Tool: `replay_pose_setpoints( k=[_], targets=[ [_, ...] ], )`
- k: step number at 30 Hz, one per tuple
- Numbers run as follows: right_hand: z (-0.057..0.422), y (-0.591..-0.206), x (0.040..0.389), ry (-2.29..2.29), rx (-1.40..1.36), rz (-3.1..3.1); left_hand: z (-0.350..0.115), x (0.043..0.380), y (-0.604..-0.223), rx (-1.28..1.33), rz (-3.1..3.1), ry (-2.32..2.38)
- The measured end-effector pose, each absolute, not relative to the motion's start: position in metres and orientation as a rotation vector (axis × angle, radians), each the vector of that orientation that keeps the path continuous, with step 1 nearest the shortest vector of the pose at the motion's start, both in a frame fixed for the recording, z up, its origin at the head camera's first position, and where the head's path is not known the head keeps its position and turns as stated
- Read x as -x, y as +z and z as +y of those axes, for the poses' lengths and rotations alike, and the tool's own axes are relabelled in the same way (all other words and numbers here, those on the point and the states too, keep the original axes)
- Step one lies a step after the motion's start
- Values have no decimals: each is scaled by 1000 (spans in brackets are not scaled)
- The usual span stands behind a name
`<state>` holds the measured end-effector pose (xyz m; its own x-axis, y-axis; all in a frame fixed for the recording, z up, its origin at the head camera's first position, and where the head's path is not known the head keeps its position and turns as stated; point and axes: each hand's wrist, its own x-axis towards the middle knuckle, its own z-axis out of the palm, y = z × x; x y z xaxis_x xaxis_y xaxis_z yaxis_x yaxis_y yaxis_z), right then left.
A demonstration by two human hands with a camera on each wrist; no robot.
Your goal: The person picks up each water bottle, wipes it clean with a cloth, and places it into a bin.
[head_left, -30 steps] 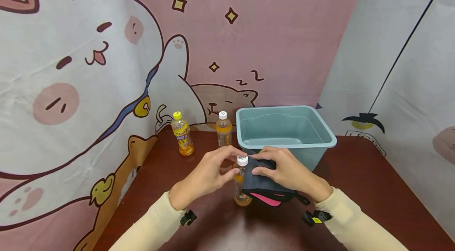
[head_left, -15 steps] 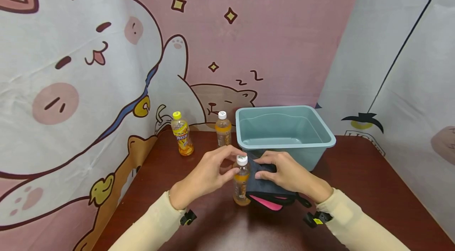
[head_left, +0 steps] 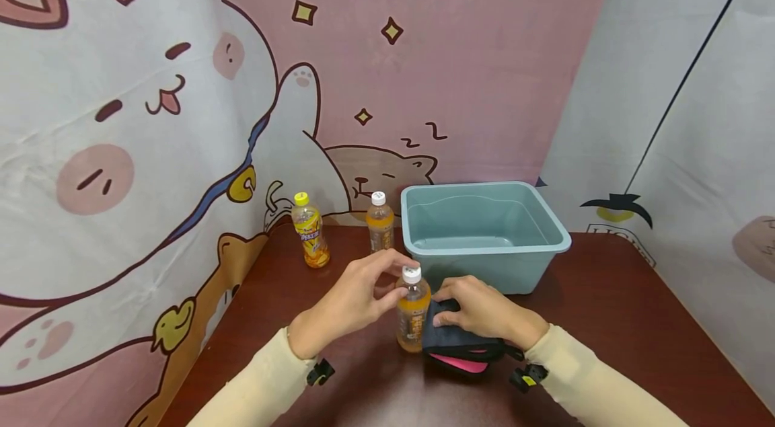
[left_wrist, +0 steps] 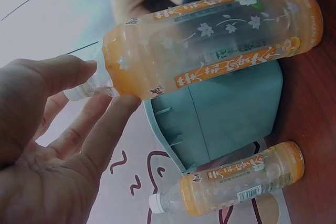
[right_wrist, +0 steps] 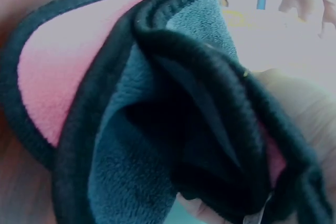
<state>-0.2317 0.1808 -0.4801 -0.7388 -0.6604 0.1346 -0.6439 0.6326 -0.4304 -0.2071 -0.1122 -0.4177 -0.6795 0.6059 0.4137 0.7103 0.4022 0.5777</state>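
A clear bottle with a white cap and orange label (head_left: 413,319) stands upright on the table in front of the blue-grey tub. My left hand (head_left: 360,292) holds it at the neck, thumb and fingers around the part just below the cap; the left wrist view shows this grip close up. Right beside the bottle, my right hand (head_left: 484,309) grips a folded cloth (right_wrist: 131,177), dark grey on one face and pink on another, with black edging. The cloth's fold gapes toward the right wrist camera and hides most of that hand there.
Behind both hands stands the blue-grey tub (head_left: 508,272). Left of it is a second white-capped bottle (head_left: 381,232), and farther left a yellow-capped bottle (head_left: 311,239). Cartoon-printed fabric (head_left: 484,64) hangs behind the dark red-brown table (head_left: 605,319).
My right hand has moved down along the bottle with the cloth, drawing slightly away to the right, so more of the orange label shows. My left hand keeps its place at the neck.
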Motion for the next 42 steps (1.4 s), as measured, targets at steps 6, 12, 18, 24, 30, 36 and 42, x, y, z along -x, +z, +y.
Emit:
replay_pose_setpoints(
  k=[6, 12, 18, 24, 30, 36, 42],
  targets=[
    [176, -496, 234, -608, 1130, 2773, -112, 207, -417, 1182, -2525, -1162],
    [171, -505, 237, -534, 1074, 2750, -111, 207, -415, 1195, -2507, -1157],
    [172, -509, 237, -549, 1106, 2745, -111, 207, -417, 1181, -2526, -1168],
    [178, -505, 235, -721, 1123, 2690, -112, 206, -418, 1174, -2534, -1180],
    [184, -492, 238, -861, 1121, 2694, -112, 207, -417, 1177, -2517, -1158],
    [188, -473, 236, -946, 1150, 2756, -112, 208, -417, 1173, -2518, -1144],
    [189, -460, 232, -1002, 1145, 2797, -112, 207, -417, 1180, -2521, -1157]
  ],
)
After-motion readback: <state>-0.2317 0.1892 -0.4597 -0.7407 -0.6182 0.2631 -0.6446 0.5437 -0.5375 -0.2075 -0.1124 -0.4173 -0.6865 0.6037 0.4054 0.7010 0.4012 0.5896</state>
